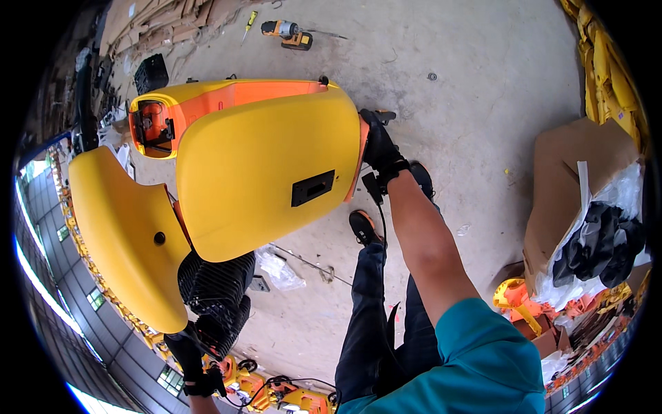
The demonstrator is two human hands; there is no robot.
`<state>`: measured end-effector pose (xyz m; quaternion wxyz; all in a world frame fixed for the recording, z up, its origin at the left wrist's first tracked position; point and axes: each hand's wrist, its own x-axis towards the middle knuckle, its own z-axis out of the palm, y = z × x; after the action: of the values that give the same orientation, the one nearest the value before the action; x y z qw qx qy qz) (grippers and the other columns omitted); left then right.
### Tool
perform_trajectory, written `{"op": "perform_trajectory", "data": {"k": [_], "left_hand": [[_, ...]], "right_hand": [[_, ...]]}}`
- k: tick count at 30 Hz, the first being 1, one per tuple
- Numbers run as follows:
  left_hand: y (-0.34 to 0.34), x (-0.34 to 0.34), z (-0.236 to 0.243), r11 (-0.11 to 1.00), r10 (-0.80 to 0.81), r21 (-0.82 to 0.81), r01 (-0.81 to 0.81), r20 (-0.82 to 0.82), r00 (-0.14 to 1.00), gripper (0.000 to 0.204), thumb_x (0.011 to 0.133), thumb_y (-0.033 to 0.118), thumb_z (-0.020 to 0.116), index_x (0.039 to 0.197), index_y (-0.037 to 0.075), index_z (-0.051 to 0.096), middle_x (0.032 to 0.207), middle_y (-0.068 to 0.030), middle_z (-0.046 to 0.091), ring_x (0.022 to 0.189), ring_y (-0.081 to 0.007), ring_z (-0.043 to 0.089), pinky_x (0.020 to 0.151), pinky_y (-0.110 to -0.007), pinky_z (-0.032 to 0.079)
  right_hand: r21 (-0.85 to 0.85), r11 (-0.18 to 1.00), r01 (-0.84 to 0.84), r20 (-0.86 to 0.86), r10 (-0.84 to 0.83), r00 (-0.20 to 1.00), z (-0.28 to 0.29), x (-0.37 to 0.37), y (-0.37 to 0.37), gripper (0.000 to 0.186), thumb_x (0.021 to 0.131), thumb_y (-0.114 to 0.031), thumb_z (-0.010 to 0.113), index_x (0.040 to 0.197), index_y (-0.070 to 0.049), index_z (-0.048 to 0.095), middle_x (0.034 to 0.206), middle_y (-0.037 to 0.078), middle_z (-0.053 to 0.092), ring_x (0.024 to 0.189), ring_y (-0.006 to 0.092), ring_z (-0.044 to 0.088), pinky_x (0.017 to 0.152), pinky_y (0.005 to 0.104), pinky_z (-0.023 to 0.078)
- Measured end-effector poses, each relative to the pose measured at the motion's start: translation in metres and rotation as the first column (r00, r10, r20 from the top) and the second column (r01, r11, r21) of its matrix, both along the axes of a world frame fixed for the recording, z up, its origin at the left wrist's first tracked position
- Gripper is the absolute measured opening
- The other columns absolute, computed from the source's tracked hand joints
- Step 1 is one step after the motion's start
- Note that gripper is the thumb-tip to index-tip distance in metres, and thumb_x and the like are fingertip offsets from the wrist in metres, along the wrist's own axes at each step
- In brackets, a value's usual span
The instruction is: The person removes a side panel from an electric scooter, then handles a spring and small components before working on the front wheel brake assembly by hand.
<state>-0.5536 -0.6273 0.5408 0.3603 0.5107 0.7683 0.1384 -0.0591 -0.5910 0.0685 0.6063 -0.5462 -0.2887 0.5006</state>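
A large yellow-and-orange machine lies across the floor in front of me. It has a broad rounded yellow panel with a black rectangular recess. My right hand, in a black glove, is closed round the panel's orange-edged right end. At the left is a curved yellow shell with a round dark hole. A black ribbed bellows sits beneath it. My gloved left hand is closed at the shell's lower end, beside the bellows; its fingers are partly hidden. Black cables hang from both wrists.
On the far floor lie a yellow-and-black power drill and a yellow-handled screwdriver. A cardboard box with plastic and black bags stands at the right. Flattened cardboard is piled far left. A clear plastic bag lies near my feet.
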Motion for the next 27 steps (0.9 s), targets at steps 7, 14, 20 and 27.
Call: {"op": "perform_trajectory", "data": {"k": [7,14,20,27], "left_hand": [[-0.012,-0.024,-0.003,0.999,0.019,0.037,-0.012,-0.193,0.981,0.008,0.09,0.008,0.056,0.092,0.001,0.055,0.078,-0.003,0.058,0.067,-0.0122,0.056,0.06,-0.025,0.045],[-0.013,-0.019,0.0,1.0,0.01,0.016,-0.006,-0.21,0.978,0.022,0.087,0.005,0.059,0.108,-0.002,0.054,0.098,-0.0067,0.061,0.086,-0.0155,0.059,0.078,-0.028,0.048],[-0.016,-0.024,0.001,1.0,0.012,0.023,-0.005,-0.325,0.946,0.021,0.085,0.007,0.063,0.102,-0.002,0.056,0.096,-0.0081,0.062,0.086,-0.0161,0.059,0.076,-0.028,0.048],[-0.016,-0.012,0.001,0.996,-0.032,0.066,0.068,-0.436,0.9,0.018,0.084,0.007,0.062,0.098,0.001,0.055,0.09,-0.008,0.063,0.082,-0.0157,0.06,0.071,-0.029,0.047]], "right_hand": [[-0.01,0.967,0.254,-0.455,-0.231,0.86,0.031,-0.019,0.01,0.027,0.092,-0.028,0.053,0.104,-0.004,0.059,0.097,0.005,0.064,0.086,0.017,0.059,0.079,0.0303,0.047],[0.055,0.995,0.084,0.097,-0.089,0.991,0.026,-0.006,0.009,0.02,0.093,-0.021,0.048,0.103,-0.004,0.055,0.102,0.008,0.056,0.097,0.0204,0.053,0.089,0.0309,0.041],[-0.076,0.997,0.032,-0.687,-0.076,0.723,-0.008,-0.001,-0.031,0.04,0.095,-0.033,0.042,0.115,-0.001,0.055,0.114,0.011,0.06,0.106,0.0224,0.055,0.094,0.0356,0.042],[-0.078,0.996,0.032,-0.965,-0.083,0.249,0.086,0.04,-0.043,0.053,0.098,-0.039,0.036,0.132,0.0,0.043,0.132,0.015,0.05,0.12,0.0255,0.049,0.102,0.0375,0.037]]}}
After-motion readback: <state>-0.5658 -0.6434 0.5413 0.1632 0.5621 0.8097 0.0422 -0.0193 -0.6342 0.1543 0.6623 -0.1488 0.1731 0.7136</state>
